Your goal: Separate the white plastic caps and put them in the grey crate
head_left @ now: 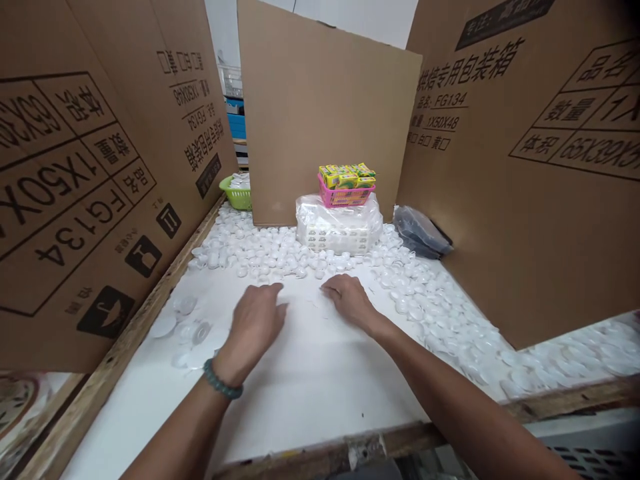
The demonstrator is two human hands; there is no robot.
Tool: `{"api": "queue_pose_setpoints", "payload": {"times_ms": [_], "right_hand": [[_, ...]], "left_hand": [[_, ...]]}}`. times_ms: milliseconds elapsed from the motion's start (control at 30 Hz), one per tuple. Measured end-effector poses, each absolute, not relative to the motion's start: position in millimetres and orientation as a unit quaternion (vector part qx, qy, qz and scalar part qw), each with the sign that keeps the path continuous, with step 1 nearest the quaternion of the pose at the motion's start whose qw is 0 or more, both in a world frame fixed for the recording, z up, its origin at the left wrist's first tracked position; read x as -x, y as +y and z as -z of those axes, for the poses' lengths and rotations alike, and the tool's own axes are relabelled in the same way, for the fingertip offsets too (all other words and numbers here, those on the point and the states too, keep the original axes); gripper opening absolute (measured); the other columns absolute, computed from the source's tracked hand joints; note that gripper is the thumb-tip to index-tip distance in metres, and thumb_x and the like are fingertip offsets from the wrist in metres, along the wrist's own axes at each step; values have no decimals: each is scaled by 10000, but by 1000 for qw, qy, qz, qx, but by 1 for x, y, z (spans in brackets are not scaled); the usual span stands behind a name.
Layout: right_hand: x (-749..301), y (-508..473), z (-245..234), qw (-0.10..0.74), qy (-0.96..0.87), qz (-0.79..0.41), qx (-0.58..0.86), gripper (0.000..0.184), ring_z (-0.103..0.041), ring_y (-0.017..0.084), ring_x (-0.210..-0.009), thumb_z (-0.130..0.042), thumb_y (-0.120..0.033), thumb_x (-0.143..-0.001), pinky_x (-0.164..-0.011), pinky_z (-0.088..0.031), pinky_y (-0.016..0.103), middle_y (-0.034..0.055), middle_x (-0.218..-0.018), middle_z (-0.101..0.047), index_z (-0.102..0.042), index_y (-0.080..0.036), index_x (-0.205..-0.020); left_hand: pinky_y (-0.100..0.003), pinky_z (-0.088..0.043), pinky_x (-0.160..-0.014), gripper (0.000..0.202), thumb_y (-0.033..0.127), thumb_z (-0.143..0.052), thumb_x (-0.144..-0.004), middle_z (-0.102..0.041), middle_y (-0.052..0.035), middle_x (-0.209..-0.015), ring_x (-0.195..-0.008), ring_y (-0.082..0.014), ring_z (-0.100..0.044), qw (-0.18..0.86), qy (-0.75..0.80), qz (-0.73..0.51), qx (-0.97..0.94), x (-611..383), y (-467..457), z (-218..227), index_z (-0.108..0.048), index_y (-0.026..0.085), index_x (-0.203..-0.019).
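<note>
My left hand (255,323) is low over the white tabletop (310,387), its thumb and forefinger apart with nothing seen between them. A green bead bracelet (223,380) circles that wrist. My right hand (349,298) is across from it, fingers bent and tips pressed together near the table; whatever they pinch, if anything, is hidden or too small to name. Just beyond both hands lie many small white, round, shiny plastic pieces (270,247). More of them (440,327) spread along the right side. Several clear, round plastic pieces (187,330) lie left of my left hand.
Tall cardboard panels stand at left (165,133), back (300,100) and right (500,220). At the back, a pink basket (345,196) of yellow-green boxes rests on a plastic-wrapped white pack (340,230). Beside these are a dark plastic-wrapped bundle (423,231) and a green basket (239,197).
</note>
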State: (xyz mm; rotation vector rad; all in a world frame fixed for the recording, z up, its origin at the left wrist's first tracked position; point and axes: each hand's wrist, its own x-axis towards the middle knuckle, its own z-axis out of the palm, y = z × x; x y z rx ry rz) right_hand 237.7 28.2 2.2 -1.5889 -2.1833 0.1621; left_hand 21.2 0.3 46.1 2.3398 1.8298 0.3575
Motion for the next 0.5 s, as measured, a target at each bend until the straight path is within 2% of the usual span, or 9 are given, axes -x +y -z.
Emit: {"api": "queue_pose_setpoints", "payload": {"times_ms": [100, 167, 267, 333, 500], "right_hand": [[-233, 56, -2, 208, -749, -36, 629, 198, -525, 211, -918, -467, -213, -890, -779, -361, 321, 85, -927, -649, -662, -188, -916], [-230, 70, 3, 193, -745, -44, 638, 148, -509, 215, -927, -521, -215, -860, -751, -368, 304, 85, -930, -640, -663, -183, -886], [-227, 77, 13, 190, -760, -64, 619, 99, -496, 188, -892, -578, -215, -827, -698, -377, 264, 55, -899, -625, -657, -185, -774], [-226, 73, 17, 206, -774, -63, 596, 139, -486, 172, -871, -577, -203, -828, -680, -378, 251, 43, -889, -607, -639, -181, -705], [-226, 52, 14, 235, -809, -34, 538, 168, -488, 170, -889, -537, -202, -856, -692, -397, 264, 58, -974, -584, -636, -172, -723]], "left_hand": [[-342, -414, -863, 381, 267, -482, -845, -602, -106, -1163, -1043, -257, -504, 114, 535, -183, -817, -52, 16, -26, -544, 145, -1201], [-333, -413, -866, 376, 260, -519, -833, -593, -106, -1173, -1063, -251, -484, 136, 492, -196, -837, -63, 26, -7, -545, 146, -1190], [-321, -429, -815, 265, 274, -536, -830, -640, -76, -1015, -1010, -236, -502, 166, 483, -223, -830, -63, 35, 16, -603, 183, -1070], [-313, -431, -804, 232, 294, -543, -828, -639, -64, -947, -988, -224, -510, 181, 494, -249, -813, -57, 37, 26, -621, 195, -1023], [-325, -423, -863, 423, 341, -610, -780, -610, -77, -1057, -1030, -219, -497, 206, 521, -299, -773, -49, 36, 36, -548, 198, -1173]]}}
